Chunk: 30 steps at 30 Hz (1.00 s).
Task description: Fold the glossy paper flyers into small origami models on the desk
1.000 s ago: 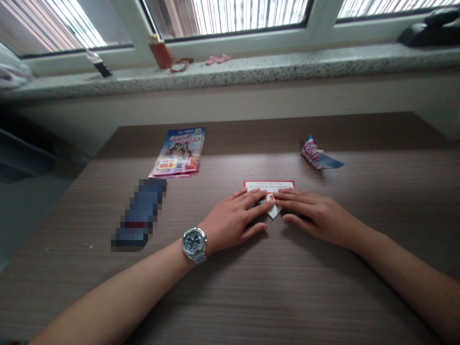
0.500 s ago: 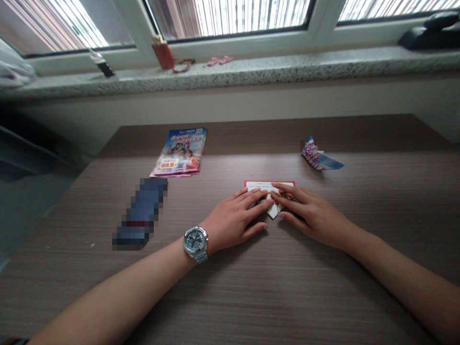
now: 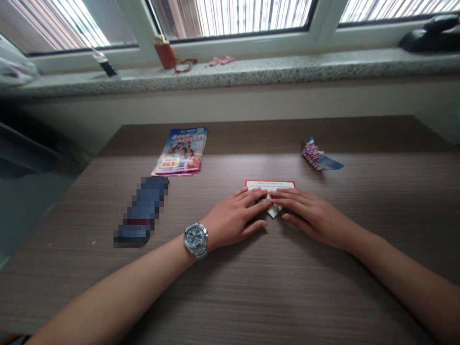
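A partly folded paper flyer (image 3: 269, 185) lies flat on the table, white with a red edge at the far side and a pointed tip towards me. My left hand (image 3: 237, 215) rests palm down on its left part, fingers stretched out and thumb apart. From the other side my right hand (image 3: 309, 213) lies on the flyer's right part, its fingers flat and extended. The fingertips of both hands nearly meet over the middle, hiding much of the printed area. Beyond my right hand stands a folded paper piece (image 3: 319, 155), blue and pink with printed lettering.
A stack of printed flyers (image 3: 181, 151) lies at the back left of the wooden table (image 3: 230, 297). Nearer to me is a dark blurred-out object (image 3: 142, 211). On the stone windowsill (image 3: 273, 69) stand a red-brown case (image 3: 165, 52) and several small items.
My right hand's fingers have shifted slightly towards me on the flyer, uncovering more of its white far strip. My left hand stays in place.
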Each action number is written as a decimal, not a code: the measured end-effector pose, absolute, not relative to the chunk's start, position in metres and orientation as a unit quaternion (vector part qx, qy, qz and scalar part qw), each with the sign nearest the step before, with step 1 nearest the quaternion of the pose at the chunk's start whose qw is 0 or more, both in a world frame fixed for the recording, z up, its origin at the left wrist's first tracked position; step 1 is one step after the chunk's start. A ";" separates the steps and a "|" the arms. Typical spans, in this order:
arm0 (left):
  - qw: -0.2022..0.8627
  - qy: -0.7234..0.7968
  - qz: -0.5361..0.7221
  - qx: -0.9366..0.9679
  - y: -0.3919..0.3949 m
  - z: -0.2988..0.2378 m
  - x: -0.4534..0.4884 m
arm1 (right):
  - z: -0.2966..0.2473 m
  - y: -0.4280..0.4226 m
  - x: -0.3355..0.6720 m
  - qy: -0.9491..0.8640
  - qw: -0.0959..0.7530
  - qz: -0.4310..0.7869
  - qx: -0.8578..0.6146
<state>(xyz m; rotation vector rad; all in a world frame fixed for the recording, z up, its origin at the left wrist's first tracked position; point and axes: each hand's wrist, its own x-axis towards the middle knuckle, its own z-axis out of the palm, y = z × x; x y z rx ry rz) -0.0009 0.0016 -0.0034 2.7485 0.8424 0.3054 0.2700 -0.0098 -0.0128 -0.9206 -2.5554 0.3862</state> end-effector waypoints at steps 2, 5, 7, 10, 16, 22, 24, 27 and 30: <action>0.125 0.287 0.103 0.944 0.002 -0.003 -0.001 | -0.013 -0.010 0.269 -0.913 0.189 0.132 -0.336; 0.126 0.284 0.105 0.945 0.002 -0.003 -0.001 | -0.013 -0.011 0.269 -0.912 0.180 0.131 -0.345; 0.129 0.283 0.109 0.944 0.003 -0.003 -0.001 | -0.012 -0.010 0.270 -0.913 0.175 0.135 -0.341; 0.143 0.281 0.110 0.943 0.004 -0.003 -0.003 | -0.010 -0.010 0.273 -0.919 0.165 0.142 -0.330; 0.150 0.262 0.100 0.948 0.006 -0.002 -0.006 | -0.008 -0.007 0.280 -0.938 0.130 0.143 -0.287; 0.132 0.263 0.094 0.951 0.006 -0.002 -0.006 | -0.008 -0.005 0.283 -0.946 0.112 0.135 -0.272; 0.126 0.265 0.092 0.951 0.005 -0.002 -0.006 | -0.008 -0.006 0.283 -0.948 0.109 0.132 -0.270; 0.124 0.265 0.092 0.952 0.005 -0.001 -0.006 | -0.008 -0.006 0.283 -0.947 0.113 0.137 -0.267; 0.124 0.264 0.092 0.952 0.006 -0.001 -0.006 | -0.008 -0.006 0.283 -0.947 0.121 0.138 -0.263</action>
